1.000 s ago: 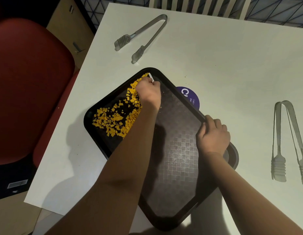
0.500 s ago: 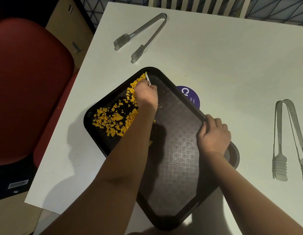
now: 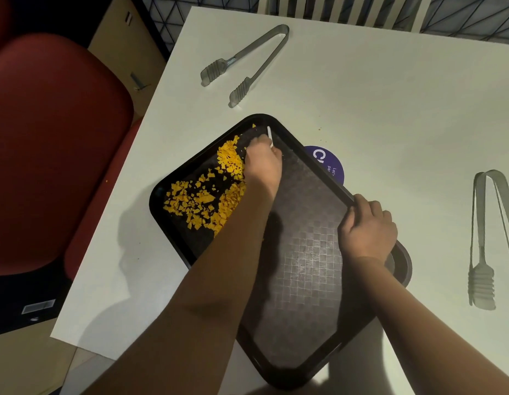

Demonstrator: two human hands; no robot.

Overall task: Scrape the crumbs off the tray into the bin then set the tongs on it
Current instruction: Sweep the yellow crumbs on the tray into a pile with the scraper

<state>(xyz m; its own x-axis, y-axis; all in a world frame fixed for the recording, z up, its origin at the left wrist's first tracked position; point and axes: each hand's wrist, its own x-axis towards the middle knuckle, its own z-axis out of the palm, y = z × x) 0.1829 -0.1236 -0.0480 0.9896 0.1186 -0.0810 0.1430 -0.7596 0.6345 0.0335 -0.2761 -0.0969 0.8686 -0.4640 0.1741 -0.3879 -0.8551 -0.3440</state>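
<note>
The left hand [image 3: 263,163] pinches a thin white scraper [image 3: 270,134] against the tray [image 3: 304,280], beside the crumbs [image 3: 207,195] heaped in its left corner. The right hand [image 3: 367,232] grips the tray's right rim. No bin shows. The tray overhangs the worktop [image 3: 390,95] near the person; a hard push could flick crumbs over the rim, or tip the tray. Two tongs [image 3: 247,61] [image 3: 493,238] lie apart on the worktop.

Cafeteria: serving tray [image 3: 173,178], 2 tongs [image 3: 247,61], white table [image 3: 390,95].
</note>
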